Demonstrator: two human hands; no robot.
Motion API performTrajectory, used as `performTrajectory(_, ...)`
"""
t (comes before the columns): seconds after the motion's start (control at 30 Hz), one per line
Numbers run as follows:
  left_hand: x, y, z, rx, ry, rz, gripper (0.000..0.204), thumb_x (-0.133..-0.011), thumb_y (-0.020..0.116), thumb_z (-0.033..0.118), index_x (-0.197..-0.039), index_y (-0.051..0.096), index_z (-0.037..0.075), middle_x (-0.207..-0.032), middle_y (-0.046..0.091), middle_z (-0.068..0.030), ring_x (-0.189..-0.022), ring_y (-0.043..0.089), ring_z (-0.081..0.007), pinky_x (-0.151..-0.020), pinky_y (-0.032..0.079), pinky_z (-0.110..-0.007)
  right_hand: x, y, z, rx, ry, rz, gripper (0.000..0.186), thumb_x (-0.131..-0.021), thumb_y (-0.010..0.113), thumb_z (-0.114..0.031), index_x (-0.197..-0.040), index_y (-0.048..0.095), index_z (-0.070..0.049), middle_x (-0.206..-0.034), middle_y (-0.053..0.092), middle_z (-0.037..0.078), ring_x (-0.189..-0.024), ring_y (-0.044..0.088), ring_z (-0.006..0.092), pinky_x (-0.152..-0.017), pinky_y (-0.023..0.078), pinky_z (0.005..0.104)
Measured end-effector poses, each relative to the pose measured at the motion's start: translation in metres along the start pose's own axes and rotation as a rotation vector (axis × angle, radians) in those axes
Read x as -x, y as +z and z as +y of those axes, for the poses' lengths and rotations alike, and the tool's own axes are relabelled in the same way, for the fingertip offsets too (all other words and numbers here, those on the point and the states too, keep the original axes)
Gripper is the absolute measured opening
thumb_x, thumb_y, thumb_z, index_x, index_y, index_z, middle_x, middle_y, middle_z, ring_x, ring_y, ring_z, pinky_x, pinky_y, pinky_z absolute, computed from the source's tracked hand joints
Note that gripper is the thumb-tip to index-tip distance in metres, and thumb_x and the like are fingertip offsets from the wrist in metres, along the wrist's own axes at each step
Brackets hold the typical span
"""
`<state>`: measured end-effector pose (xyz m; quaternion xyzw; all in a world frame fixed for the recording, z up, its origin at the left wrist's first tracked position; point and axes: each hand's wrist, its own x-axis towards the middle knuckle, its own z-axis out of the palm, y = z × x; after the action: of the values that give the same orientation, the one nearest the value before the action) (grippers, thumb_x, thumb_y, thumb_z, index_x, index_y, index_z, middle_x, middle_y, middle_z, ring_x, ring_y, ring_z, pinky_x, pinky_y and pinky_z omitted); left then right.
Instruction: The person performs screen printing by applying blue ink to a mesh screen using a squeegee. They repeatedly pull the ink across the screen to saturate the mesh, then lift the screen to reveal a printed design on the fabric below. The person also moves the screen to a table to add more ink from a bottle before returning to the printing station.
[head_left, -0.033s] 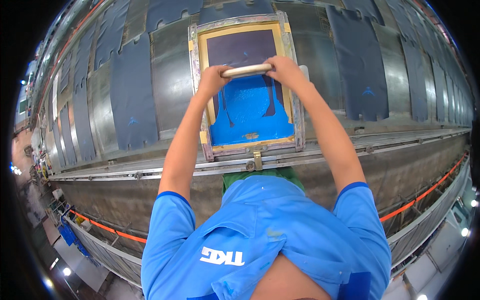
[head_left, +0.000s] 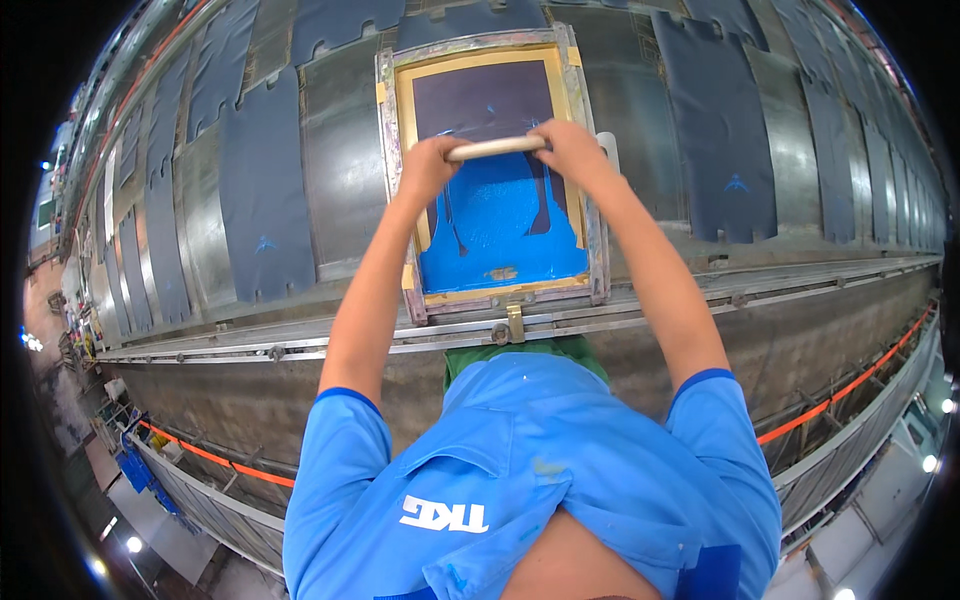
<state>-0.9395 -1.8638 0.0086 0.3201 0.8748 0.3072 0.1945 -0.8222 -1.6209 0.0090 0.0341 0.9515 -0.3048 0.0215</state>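
Note:
A squeegee with a pale rounded handle lies crosswise over a screen-printing frame. My left hand is wrapped around its left end, and my right hand grips the right end. The squeegee's blade is mostly hidden below the handle. Bright blue ink covers the near half of the mesh, with narrow dark gaps at the sides. Beyond the handle, the mesh looks dark, with a small blue mark on it. Yellowish tape lines the frame's inner border.
Dark blue fabric pieces lie in rows along the long metal table, some with a small blue print, such as the piece at right. A metal rail runs along the near edge, with a brass-coloured bracket at the frame.
Both hands and the squeegee handle have shifted slightly toward me over the screen. The frame has stayed in place.

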Motion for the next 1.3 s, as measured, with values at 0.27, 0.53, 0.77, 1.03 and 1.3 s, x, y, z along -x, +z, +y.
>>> performTrajectory(0.27,0.136,0.067,0.007,-0.106,0.115,0.189,0.046,-0.065,0.066,-0.008,-0.105,0.076,0.012,-0.109,0.071,-0.0059,-0.099,0.064,-0.0275,-0.086,0.053,-0.037,0.139,0.055,-0.038,-0.171,0.011,0.108,0.043,-0.071,0.07,0.001,-0.113,0.066,-0.004,-0.115,0.064,0.014,-0.109,0.061,0.0336,-0.09,0.052,0.0402)
performTrajectory(0.53,0.099,0.046,0.0,-0.199,0.185,0.246,0.047,-0.07,0.069,-0.006,-0.111,0.073,0.016,-0.117,0.07,-0.0062,-0.113,0.064,-0.0239,-0.095,0.052,-0.036,0.097,0.027,-0.034,-0.03,-0.081,0.189,0.043,-0.071,0.072,-0.004,-0.114,0.068,-0.008,-0.119,0.065,0.01,-0.109,0.061,0.0313,-0.093,0.051,0.0399)
performTrajectory(0.77,-0.003,0.014,0.0,-0.084,0.102,0.206,0.035,-0.074,0.071,0.003,-0.105,0.077,0.017,-0.105,0.072,-0.0064,-0.096,0.066,-0.0288,-0.085,0.053,-0.039,0.007,0.005,-0.005,0.022,-0.03,0.247,0.031,-0.074,0.07,-0.007,-0.105,0.071,-0.008,-0.109,0.069,0.008,-0.103,0.063,0.0296,-0.088,0.052,0.04)
performTrajectory(1.03,0.091,0.056,0.007,-0.126,0.099,0.131,0.037,-0.07,0.067,-0.003,-0.1,0.077,0.016,-0.098,0.071,-0.0069,-0.093,0.064,-0.0285,-0.08,0.053,-0.039,0.115,0.047,-0.024,-0.121,0.075,0.153,0.041,-0.073,0.07,-0.005,-0.114,0.069,-0.009,-0.117,0.067,0.011,-0.11,0.061,0.0313,-0.095,0.05,0.0397)
performTrajectory(1.3,0.171,0.078,0.025,-0.088,0.118,0.192,0.04,-0.069,0.066,-0.006,-0.105,0.074,0.011,-0.111,0.071,-0.0056,-0.105,0.064,-0.0266,-0.09,0.052,-0.038,0.156,0.03,-0.011,-0.389,0.063,0.113,0.046,-0.078,0.081,-0.022,-0.119,0.067,-0.005,-0.122,0.062,0.013,-0.106,0.063,0.0287,-0.091,0.051,0.0377)
